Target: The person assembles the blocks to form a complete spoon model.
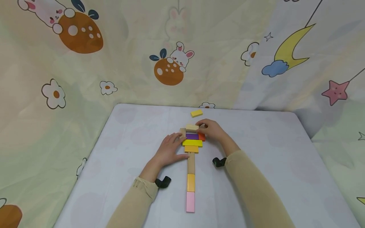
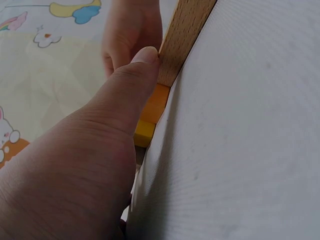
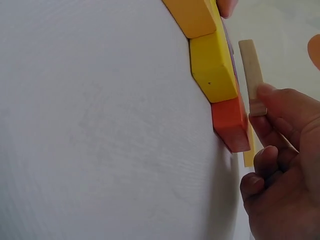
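Observation:
My right hand (image 1: 213,129) pinches a plain wooden block (image 3: 251,67) by one end between thumb and fingers, its other fingers curled. The block is held at the far end of a flat layout of coloured blocks. Under it lie a purple block (image 1: 192,136), a red-orange block (image 3: 230,125) and a yellow block (image 1: 192,143). An orange block (image 1: 191,148) follows on the near side. My left hand (image 1: 169,151) rests along the layout's left side, its fingertips by a natural wood block (image 1: 182,131). Its thumb touches the long wooden block (image 1: 191,164) of the stem.
Nearer the front, a yellow-orange block (image 1: 191,182) and a pink block (image 1: 190,202) continue the stem. One loose yellow block (image 1: 196,113) lies near the back edge of the white table (image 1: 253,142). A patterned curtain (image 1: 125,63) hangs behind.

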Demonstrator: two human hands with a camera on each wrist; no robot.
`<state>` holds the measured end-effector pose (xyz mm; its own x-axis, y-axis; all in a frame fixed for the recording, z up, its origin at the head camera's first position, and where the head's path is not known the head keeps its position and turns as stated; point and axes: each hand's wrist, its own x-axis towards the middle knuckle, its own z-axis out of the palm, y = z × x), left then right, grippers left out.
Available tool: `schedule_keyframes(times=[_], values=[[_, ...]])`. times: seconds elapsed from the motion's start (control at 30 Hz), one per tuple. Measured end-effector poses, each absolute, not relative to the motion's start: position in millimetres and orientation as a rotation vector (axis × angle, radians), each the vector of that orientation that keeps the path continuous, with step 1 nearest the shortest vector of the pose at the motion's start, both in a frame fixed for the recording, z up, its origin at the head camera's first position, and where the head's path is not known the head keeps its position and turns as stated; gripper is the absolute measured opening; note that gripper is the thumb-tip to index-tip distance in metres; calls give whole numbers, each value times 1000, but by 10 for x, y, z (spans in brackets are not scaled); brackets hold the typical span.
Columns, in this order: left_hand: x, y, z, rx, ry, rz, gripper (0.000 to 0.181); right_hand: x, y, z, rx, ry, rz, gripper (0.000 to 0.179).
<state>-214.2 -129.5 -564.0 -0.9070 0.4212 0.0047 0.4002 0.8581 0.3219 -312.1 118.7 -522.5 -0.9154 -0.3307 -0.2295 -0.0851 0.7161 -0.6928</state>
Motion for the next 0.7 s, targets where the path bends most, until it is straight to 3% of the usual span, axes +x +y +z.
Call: schedule_keyframes(times=[0.7], values=[[-2145, -1285, -5647, 654, 2974, 506, 88, -3074, 1191, -5285, -402, 2599, -957, 32]])
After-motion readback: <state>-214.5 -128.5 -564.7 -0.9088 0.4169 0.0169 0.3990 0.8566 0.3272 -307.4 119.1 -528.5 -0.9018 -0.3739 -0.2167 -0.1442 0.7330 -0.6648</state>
